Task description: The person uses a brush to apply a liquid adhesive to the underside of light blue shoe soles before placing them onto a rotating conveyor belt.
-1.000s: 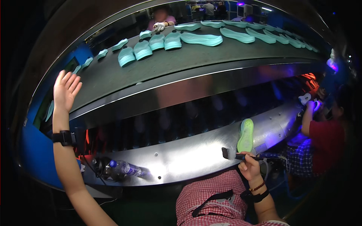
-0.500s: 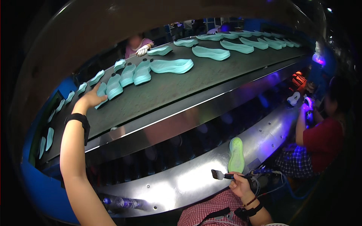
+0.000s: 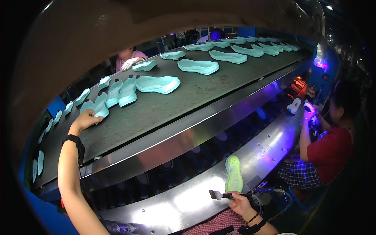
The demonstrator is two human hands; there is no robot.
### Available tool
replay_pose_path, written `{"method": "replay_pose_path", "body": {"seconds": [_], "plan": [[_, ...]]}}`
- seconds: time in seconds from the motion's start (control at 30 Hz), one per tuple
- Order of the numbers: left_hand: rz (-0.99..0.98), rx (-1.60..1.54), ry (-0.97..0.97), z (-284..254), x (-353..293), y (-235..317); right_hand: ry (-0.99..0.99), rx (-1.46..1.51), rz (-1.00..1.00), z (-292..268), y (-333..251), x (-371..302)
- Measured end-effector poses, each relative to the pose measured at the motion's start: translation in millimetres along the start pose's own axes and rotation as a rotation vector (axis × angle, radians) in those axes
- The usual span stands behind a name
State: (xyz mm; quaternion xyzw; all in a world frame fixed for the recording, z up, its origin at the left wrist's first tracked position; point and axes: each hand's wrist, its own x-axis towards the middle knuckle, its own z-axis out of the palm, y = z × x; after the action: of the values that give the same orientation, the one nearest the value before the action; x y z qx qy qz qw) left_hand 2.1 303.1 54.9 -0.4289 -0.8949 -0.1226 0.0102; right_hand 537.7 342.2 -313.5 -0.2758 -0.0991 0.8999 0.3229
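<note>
My left hand stretches over the dark conveyor belt, its thumb and fingers closed round the near end of a teal shoe sole. Another teal sole lies just left of it, partly behind my fingers. Right of these, more soles stand side by side, and a longer sole lies beyond them. Low in the view, my right hand grips a flat brush by its dark handle, bristles pointing left. A yellow-green sole rests on the metal ledge just above the brush.
A steel rail edges the belt. At right, a person in red handles a shoe part under purple light. Across the belt, a person's gloved hand is near a sole. A bottle lies at the lower left.
The view has shifted, so the belt's soles appear farther left and lower. My left hand has gone from the leftmost sole of the row to the one beside it. My right hand still holds the brush.
</note>
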Motion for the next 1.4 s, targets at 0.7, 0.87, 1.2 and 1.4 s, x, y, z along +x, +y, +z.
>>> {"method": "replay_pose_path", "body": {"seconds": [0.7, 0.87, 1.2, 1.4], "plan": [[0.366, -0.660, 0.490, 71, -199, 42, -0.227, -0.158, -0.305, 14, -6, -33], [-0.075, -1.974, 0.200, 131, -306, 18, -0.332, -0.263, -0.289, 38, -8, -35], [-0.380, -2.339, -0.810, 308, -392, 55, -0.504, -0.505, -0.299, 89, 22, -61], [-0.210, -2.577, -0.755, 294, -391, 104, -0.401, -0.616, -0.141, 92, 63, -26]]}}
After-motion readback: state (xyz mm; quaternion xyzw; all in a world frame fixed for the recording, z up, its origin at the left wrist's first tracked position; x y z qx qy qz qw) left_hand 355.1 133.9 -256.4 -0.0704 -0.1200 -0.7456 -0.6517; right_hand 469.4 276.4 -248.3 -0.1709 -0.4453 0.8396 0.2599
